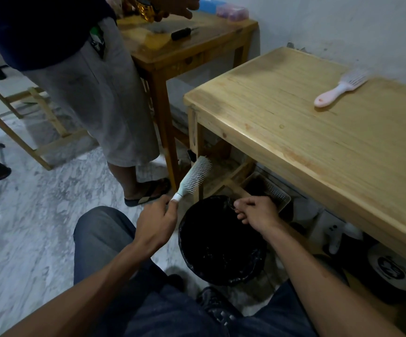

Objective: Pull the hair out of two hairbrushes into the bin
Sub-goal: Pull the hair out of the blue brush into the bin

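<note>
My left hand (157,221) grips the handle of a pale green hairbrush (193,177), which points up and away with its bristles facing right. My right hand (255,210) hovers over the far rim of the black bin (219,242), fingers pinched together; whether hair is between them cannot be told against the dark liner. The bin stands on the floor between my knees. A second hairbrush, pink and white (340,87), lies on the light wooden table (318,147) at the far right, out of either hand's reach.
Another person in grey shorts (104,100) stands close at the left front, beside a darker wooden table (185,49). A plastic basket (270,190) and other items sit under the light table. The floor is marble tile.
</note>
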The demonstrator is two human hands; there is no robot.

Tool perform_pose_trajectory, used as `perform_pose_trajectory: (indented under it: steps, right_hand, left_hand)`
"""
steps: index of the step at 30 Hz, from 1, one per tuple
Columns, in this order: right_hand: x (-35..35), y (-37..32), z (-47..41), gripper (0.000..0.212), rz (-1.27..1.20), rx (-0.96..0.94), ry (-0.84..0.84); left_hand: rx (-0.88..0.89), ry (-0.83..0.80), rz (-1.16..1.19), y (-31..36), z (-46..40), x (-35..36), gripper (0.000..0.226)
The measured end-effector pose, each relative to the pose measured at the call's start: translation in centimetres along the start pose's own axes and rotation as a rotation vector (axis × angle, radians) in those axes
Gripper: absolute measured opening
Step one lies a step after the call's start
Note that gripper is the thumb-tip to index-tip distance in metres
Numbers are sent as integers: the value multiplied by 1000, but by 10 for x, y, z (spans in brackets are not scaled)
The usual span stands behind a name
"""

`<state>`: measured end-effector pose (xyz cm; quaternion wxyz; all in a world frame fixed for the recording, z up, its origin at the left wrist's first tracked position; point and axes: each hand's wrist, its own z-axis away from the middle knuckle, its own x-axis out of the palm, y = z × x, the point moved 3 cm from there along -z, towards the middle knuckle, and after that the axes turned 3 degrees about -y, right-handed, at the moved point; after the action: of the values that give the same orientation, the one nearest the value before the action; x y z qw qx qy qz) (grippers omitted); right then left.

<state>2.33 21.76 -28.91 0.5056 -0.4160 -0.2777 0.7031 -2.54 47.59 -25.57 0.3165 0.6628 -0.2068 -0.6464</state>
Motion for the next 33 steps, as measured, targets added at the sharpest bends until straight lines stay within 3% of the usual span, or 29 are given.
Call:
perform_pose_trajectory:
  steps: [4,8,11,14,17,22,25,28,31,33]
  right_hand:
    - [8,-6,-1,70,216,41,-184]
    - [19,-22,2,91,-63,-49,-271]
    - [26,-30,10,68,-250,-130,-434]
    - [34,-30,15,37,-301,-143,-538]
    - [36,-26,11,10,-284,-164,-398]
    - [12,-11,3,7,-374,-160,-167]
    - [1,-3,3,7,-252,-116,-147]
    - [10,7,7,17,28,-63,-282]
    - [26,8,10,61,329,-16,-406]
    - [32,-2,9,76,487,-34,-417]
  left_hand:
    - [7,-33,28,1,3,5,41]
    - [52,-99,108,7,6,10,37]
    - [67,-157,216,12,5,12,35]
    - [117,-178,124,16,5,11,37]
    - [117,-110,-24,13,4,10,37]
    - [33,-34,-131,-3,-1,8,28]
    - [13,-14,-139,-6,-2,6,26]
    - [13,-23,-115,-3,-1,6,28]
    - [10,-50,-60,1,0,8,33]
    - [0,-74,-8,4,1,8,37]
